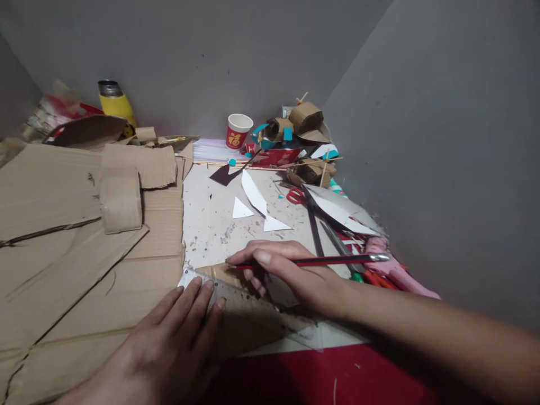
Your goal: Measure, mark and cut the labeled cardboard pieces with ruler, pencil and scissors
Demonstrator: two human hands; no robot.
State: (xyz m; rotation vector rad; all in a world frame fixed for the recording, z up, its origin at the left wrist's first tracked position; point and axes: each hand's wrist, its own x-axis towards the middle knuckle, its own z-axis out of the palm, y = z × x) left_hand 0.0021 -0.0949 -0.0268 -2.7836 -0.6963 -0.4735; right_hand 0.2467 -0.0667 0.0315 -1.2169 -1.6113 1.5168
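My left hand (169,337) lies flat with its fingers spread, pressing a clear plastic ruler (248,306) onto a piece of brown cardboard (240,332). My right hand (291,273) holds a red pencil (333,260), its tip near the ruler's upper edge at the cardboard's far end. The pencil's metal end points right.
Large cardboard sheets (63,236) cover the left. White paper triangles (253,202), red-handled scissors (297,196), a red and white paper cup (238,131), a yellow flask (116,104) and cardboard scraps (306,121) lie beyond. Grey walls close the back and right.
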